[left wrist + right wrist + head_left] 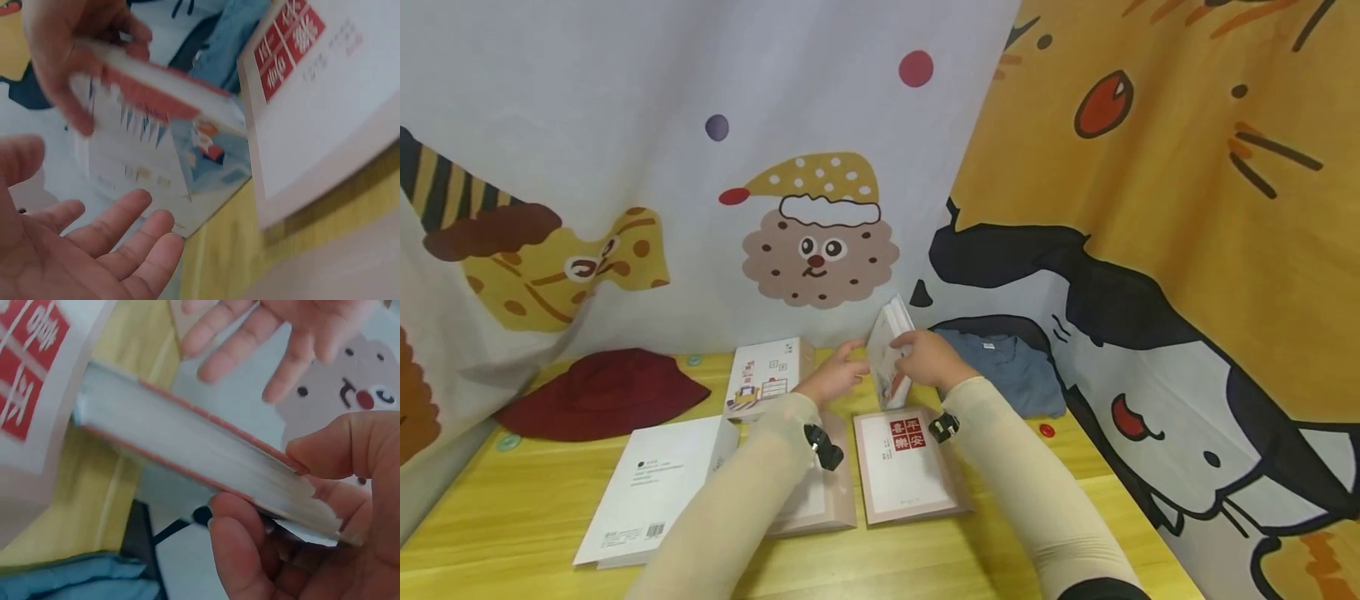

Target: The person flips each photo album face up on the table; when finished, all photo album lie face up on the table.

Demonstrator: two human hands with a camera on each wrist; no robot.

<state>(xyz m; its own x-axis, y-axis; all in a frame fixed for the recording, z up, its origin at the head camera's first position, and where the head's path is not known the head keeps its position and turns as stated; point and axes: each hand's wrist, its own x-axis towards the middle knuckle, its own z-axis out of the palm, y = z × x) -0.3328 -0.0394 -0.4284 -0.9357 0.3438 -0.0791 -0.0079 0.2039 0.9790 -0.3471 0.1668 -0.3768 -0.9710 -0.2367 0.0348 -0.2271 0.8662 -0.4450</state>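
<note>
A thick book (882,367) stands on end over the back of the table, its cover partly red with a blue picture in the left wrist view. My right hand (932,360) pinches its upper part between thumb and fingers; the right wrist view shows the page edges between two red-lined covers. Beside its cover is my left hand (835,377), fingers spread, holding nothing. In front of the held book lies a pale pink book (906,483) with red square characters. Another pink book (838,492) is partly hidden by my left forearm.
Farther left lie a white book (662,483) with a barcode and a white illustrated book (767,371). A dark red hat (617,396) sits at the back left, a folded blue garment (1007,367) at the back right. A printed curtain (662,75) hangs behind the table.
</note>
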